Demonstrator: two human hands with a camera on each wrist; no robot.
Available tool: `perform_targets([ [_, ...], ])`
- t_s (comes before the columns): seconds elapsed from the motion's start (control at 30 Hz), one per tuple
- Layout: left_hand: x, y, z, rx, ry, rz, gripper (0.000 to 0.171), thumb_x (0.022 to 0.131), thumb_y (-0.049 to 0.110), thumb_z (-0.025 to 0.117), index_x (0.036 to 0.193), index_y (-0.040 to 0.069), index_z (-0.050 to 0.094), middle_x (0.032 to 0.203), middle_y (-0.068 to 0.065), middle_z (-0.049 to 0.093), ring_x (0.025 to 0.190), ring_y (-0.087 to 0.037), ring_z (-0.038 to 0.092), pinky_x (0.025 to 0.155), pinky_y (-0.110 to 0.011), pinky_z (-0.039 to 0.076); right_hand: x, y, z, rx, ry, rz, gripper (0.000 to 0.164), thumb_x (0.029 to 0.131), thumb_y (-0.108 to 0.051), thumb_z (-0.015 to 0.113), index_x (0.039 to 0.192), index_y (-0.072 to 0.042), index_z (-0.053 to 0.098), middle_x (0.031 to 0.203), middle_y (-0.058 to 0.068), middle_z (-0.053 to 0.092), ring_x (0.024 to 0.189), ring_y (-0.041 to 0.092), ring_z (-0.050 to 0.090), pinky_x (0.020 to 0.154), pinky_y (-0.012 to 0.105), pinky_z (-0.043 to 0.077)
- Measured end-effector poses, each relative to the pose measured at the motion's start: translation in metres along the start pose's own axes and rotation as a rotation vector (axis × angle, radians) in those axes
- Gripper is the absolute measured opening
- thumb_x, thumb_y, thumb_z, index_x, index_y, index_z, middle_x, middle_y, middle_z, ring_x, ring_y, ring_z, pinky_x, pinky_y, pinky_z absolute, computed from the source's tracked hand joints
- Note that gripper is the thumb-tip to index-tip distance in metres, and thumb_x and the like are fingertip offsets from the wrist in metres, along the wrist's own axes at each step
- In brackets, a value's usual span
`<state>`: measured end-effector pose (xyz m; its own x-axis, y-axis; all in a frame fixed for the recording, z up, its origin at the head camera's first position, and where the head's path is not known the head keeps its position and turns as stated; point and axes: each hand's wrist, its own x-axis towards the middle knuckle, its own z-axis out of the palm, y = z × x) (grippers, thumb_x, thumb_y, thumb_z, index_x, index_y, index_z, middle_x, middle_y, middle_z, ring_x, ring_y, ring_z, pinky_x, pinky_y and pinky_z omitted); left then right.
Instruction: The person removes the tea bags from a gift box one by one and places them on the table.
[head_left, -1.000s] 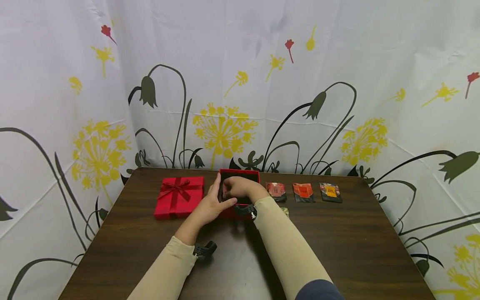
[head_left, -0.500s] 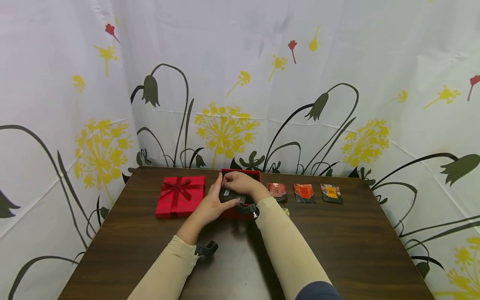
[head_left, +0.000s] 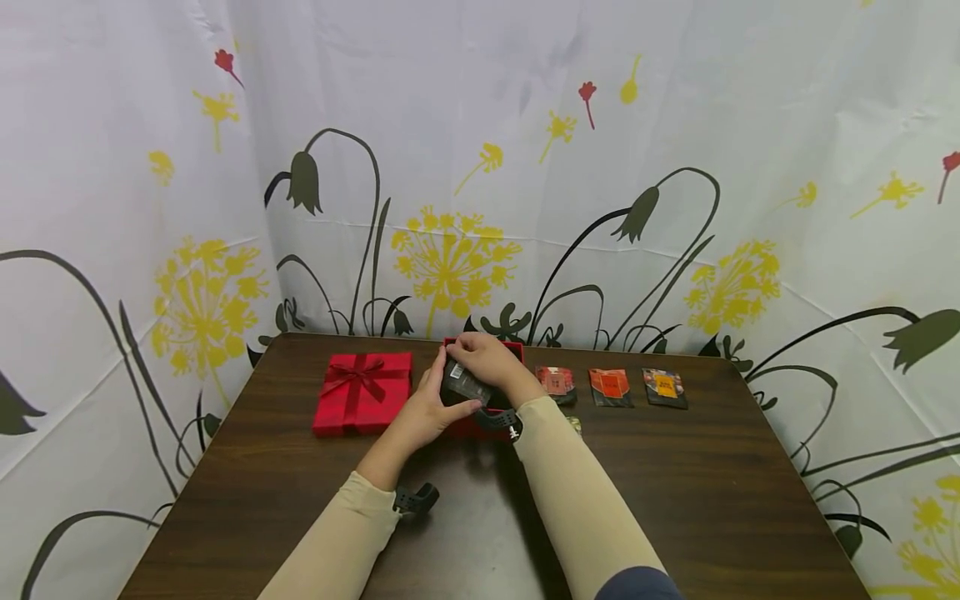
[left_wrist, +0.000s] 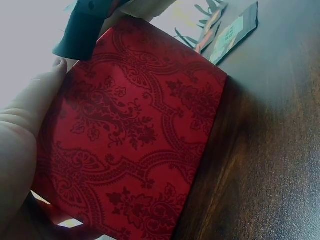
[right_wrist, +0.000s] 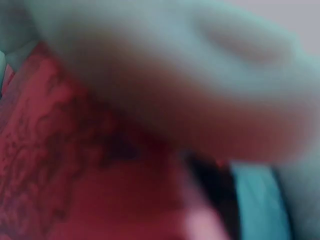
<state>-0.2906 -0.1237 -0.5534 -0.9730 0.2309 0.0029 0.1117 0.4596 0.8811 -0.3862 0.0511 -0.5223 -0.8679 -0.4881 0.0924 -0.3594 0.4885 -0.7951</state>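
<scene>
A patterned red box [left_wrist: 135, 130] stands on the table without a lid, its dark interior partly covered by the hands. My right hand [head_left: 487, 360] reaches over it and pinches the upper edge of a black packet [head_left: 467, 385] with a white barcode, which tilts at the box's opening. My left hand [head_left: 422, 408] rests at the box's near left corner, fingers extended up the left side and thumb stretched along the front rim. In the right wrist view, blurred fingers [right_wrist: 200, 100] hide most of the packet, with the red box [right_wrist: 35, 155] beneath.
Left of the box lies a red lid [head_left: 363, 393] with a ribbon bow. To the right are a red packet [head_left: 556, 383], an orange packet [head_left: 611, 387] and a yellow-labelled packet [head_left: 664, 387]. My right sleeve partly hides another packet [head_left: 574, 424]. A printed curtain [head_left: 480, 167] hangs behind the table.
The black packet has come into fuller view and tilted, its barcode now showing. My right hand has risen slightly with it. My left hand stays at the box corner.
</scene>
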Motion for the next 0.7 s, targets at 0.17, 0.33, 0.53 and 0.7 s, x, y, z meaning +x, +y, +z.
perform_targets([
  [0.17, 0.000, -0.001, 0.000, 0.019, 0.014, 0.014, 0.128, 0.091, 0.057, 0.084, 0.177, 0.024, -0.004, 0.178, -0.021, 0.022, 0.158, -0.048, 0.038, 0.125, -0.069, 0.035, 0.000, 0.000, -0.005, 0.124, 0.202, -0.093, 0.032, 0.104, -0.043, 0.075, 0.089, -0.016, 0.068, 0.087, -0.002, 0.062, 0.074, 0.016, 0.054, 0.064, 0.029, 0.046],
  [0.33, -0.001, 0.001, -0.001, 0.038, 0.017, 0.019, 0.129, 0.091, 0.050, 0.087, 0.177, 0.025, -0.006, 0.181, -0.019, 0.018, 0.162, -0.047, 0.033, 0.127, -0.070, 0.033, -0.001, 0.000, -0.011, 0.229, 0.303, -0.133, 0.035, 0.089, -0.038, 0.092, 0.102, -0.013, 0.070, 0.092, 0.002, 0.066, 0.077, 0.017, 0.058, 0.066, 0.028, 0.049],
  [0.53, -0.003, 0.003, 0.000, 0.041, 0.026, 0.001, 0.131, 0.089, 0.061, 0.086, 0.177, 0.027, -0.005, 0.182, -0.018, 0.016, 0.163, -0.047, 0.032, 0.126, -0.073, 0.032, -0.009, -0.001, -0.017, 0.435, 0.398, -0.122, 0.045, 0.092, -0.030, 0.091, 0.123, -0.009, 0.067, 0.108, 0.008, 0.077, 0.091, 0.023, 0.078, 0.074, 0.030, 0.064],
  [0.7, -0.004, 0.003, 0.002, 0.030, 0.020, -0.028, 0.133, 0.086, 0.065, 0.086, 0.177, 0.028, -0.004, 0.182, -0.017, 0.015, 0.163, -0.049, 0.031, 0.125, -0.074, 0.032, -0.028, -0.007, -0.024, 0.549, 0.499, -0.219, 0.028, 0.099, -0.017, 0.083, 0.116, -0.002, 0.067, 0.109, 0.010, 0.075, 0.096, 0.024, 0.077, 0.078, 0.030, 0.064],
])
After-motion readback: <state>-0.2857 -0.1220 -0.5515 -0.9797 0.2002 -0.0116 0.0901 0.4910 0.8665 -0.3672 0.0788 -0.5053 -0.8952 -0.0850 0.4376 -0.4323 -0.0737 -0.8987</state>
